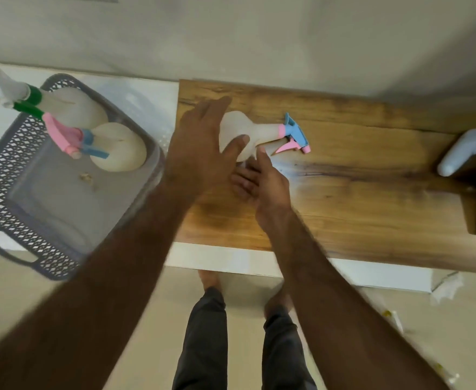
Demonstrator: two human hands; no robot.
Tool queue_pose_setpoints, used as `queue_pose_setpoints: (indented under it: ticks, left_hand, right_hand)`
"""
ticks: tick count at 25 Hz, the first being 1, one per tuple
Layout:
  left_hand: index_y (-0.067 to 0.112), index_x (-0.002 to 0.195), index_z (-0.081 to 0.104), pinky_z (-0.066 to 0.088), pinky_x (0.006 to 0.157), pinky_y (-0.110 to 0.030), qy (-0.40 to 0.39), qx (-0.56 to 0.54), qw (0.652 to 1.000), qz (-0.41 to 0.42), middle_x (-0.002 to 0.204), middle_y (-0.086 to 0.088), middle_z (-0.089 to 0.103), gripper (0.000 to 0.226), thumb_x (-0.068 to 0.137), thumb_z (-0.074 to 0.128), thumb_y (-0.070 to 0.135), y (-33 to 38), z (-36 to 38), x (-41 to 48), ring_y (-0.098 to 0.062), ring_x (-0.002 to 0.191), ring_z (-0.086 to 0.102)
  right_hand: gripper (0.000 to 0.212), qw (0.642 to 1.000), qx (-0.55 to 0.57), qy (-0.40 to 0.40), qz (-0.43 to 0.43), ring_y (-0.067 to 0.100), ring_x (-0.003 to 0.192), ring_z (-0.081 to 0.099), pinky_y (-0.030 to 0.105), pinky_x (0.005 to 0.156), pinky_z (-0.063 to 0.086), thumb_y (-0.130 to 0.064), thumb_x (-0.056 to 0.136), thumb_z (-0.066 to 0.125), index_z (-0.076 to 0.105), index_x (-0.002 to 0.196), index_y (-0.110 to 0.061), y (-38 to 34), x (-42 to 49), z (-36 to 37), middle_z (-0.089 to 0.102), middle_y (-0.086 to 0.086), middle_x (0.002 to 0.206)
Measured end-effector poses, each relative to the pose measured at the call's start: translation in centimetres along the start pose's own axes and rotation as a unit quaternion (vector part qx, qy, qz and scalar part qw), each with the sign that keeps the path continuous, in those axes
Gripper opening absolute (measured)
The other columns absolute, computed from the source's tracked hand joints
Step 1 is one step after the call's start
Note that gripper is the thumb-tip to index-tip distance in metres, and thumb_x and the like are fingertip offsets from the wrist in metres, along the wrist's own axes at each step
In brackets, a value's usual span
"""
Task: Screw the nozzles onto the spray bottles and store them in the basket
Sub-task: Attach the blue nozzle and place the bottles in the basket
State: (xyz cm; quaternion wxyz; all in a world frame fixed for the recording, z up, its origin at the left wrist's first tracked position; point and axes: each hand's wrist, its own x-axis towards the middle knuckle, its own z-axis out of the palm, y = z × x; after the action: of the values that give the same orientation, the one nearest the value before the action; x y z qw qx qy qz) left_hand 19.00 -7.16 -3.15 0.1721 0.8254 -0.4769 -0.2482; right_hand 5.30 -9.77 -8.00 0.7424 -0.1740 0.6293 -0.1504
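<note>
Bottle (238,133) lies near the worktop's (343,192) far edge, nozzle (294,135) pointing right; the spread, empty left hand (200,147) is nearer than the likewise empty right hand (262,181).

2 bare forearms here, no sleeves anywhere along them, nothing at the wrists: no watch, no band. The left hand (200,153) is bare, no glove, no ring that shows, and its outline is a little smeared with blur. The right hand (262,184) is bare as well, fingernails short and plain. Lower down, dark grey trousers (203,347), 2 narrow legs with soft creases, cuffs ending at the ankle. And the feet (210,280), both bare, no socks, no shoes.
</note>
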Motion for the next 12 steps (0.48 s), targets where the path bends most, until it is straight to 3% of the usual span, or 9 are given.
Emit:
queue_pose_setpoints:
  ticks: [2,4,8,12]
  left_hand:
    - [0.027,0.16,0.032,0.039,0.12,-0.05,-0.116,0.067,0.991,-0.018,0.165,-0.005,0.04,0.08,0.094,0.065,0.058,0.3,0.0,3.1,-0.031,0.15,0.039]
    - [0.027,0.16,0.033,0.039,0.12,-0.051,-0.176,0.101,0.979,-0.022,0.165,-0.006,0.04,0.082,0.092,0.066,0.06,0.0,-0.2,4.2,-0.033,0.149,0.039]
    - [0.029,0.162,0.026,0.046,0.112,-0.051,-0.22,0.096,0.97,-0.029,0.161,-0.011,0.038,0.089,0.09,0.076,0.042,-0.2,-0.2,2.7,-0.037,0.141,0.045]
    - [0.032,0.163,0.019,0.048,0.109,-0.051,-0.218,0.05,0.974,-0.041,0.148,-0.013,0.039,0.108,0.08,0.087,0.036,-0.6,0.0,-1.4,-0.036,0.133,0.047]
  right_hand:
    - [0.042,0.999,-0.011,-0.051,0.005,0.026,0.108,0.076,0.045,0.098,0.061,-0.052,0.096,0.066,0.071,0.118,-0.018,-1.0,0.5,0.1,0.08,0.009,0.114]
    - [0.036,0.997,-0.019,-0.076,0.005,0.028,0.113,0.074,0.044,0.097,0.061,-0.047,0.096,0.068,0.073,0.117,-0.018,-1.4,0.6,0.2,0.079,0.009,0.117]
    - [0.036,0.993,-0.021,-0.107,-0.035,0.032,0.114,0.074,0.045,0.094,0.063,-0.03,0.096,0.074,0.07,0.128,-0.015,-1.1,-0.2,-1.3,0.077,0.012,0.123]
    - [0.057,0.976,-0.124,-0.096,-0.153,0.027,0.115,0.071,0.028,0.08,0.063,-0.013,0.089,0.081,0.06,0.142,-0.013,-0.2,-2.6,-2.3,0.069,0.008,0.132]
